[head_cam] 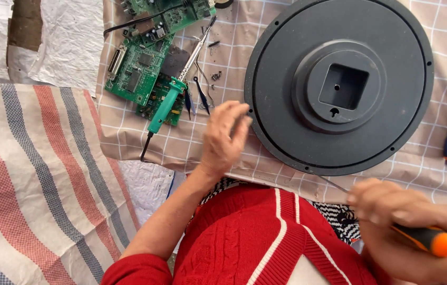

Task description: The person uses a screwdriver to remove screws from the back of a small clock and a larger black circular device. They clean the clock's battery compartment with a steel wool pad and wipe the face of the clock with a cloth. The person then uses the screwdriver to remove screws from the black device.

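Two hands work over a checked beige cloth [265,31]. Nearest, at the lower right, the right hand [392,211] is clenched around a screwdriver [424,238] with a smooth orange and black handle, its thin metal shaft slanting up and left toward the near edge of the cloth. The left hand [224,134] reaches forward, wrist bent, fingers curled loosely and holding nothing, fingertips touching the left rim of a large round dark grey plastic disc [339,84]. The disc lies flat, with a raised round hub and a square recess at its centre. Farther left, near the cloth's left edge, a teal-handled soldering iron [173,95] lies across green circuit boards [138,66], small screws scattered just beside them. Bare cloth shows between the boards and the disc.
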